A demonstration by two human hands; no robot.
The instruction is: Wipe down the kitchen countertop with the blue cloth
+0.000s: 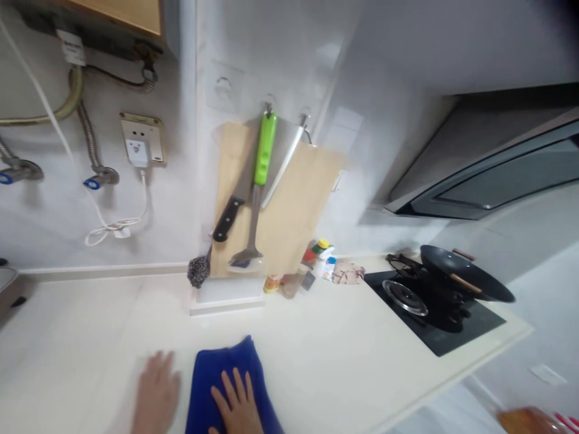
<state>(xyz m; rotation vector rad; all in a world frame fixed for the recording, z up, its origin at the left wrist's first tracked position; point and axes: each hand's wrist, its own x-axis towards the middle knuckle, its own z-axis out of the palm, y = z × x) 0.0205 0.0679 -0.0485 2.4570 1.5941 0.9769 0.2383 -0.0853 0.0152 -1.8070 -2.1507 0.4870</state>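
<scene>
My right hand lies flat on a folded blue microfibre cloth, fingers spread and not gripping it. The cloth sits on the cream countertop near the bottom edge of the view, and its lower part is cut off by the frame. To its left, my left hand rests flat and slightly blurred on the bare countertop, touching nothing else. Its fingers are apart and it holds nothing.
A wooden cutting board and hanging knives stand against the wall, with a steel scrubber and several small bottles nearby. A black wok sits on a gas hob at the right, below a range hood. The counter's edge runs lower right.
</scene>
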